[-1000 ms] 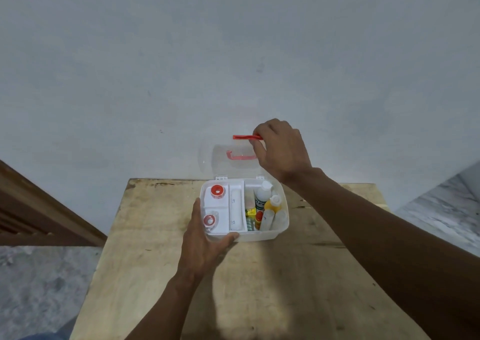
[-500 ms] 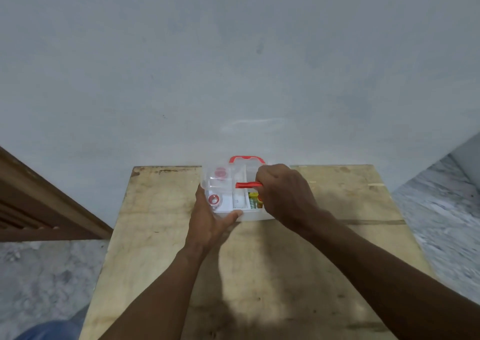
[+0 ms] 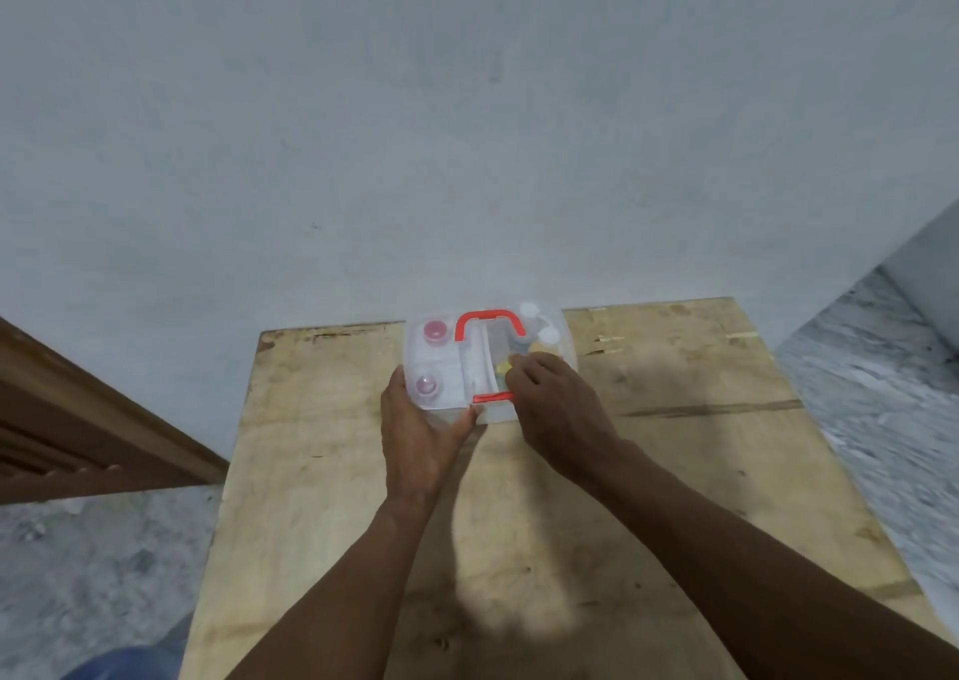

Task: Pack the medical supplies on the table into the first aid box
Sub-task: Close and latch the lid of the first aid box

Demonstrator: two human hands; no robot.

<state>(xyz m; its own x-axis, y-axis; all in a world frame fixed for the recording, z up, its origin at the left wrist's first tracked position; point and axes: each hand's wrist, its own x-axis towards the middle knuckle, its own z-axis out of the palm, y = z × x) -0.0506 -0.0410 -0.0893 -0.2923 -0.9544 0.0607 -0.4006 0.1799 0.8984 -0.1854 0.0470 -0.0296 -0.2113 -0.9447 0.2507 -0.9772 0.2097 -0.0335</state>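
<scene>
Left hand [image 3: 420, 430]: grips the near left corner of the first aid box [image 3: 446, 368], with the fingers up its left side and the thumb laid along its near wall.
Right hand [image 3: 560, 409]: rests on the near right part of the lid, fingers curled, right by the red latch [image 3: 490, 397]. The hand hides the contact, so it cannot be told whether it pinches the latch or only presses down.
First aid box: sits on the wooden table [image 3: 674, 472] at its far edge, close to the wall [image 3: 467, 134], roughly midway between left and right.
Lid: lies down over the box. It is translucent, with a red handle [image 3: 488, 320] flat on its far half.
Contents: seen hazily through the lid are two red-capped items [image 3: 435, 331] in the left compartment and white-capped bottles [image 3: 548, 335] on the right.
Surroundings: a mottled grey floor [image 3: 104, 549] lies on both sides of the table, with wooden boards [image 3: 78, 435] at far left.
</scene>
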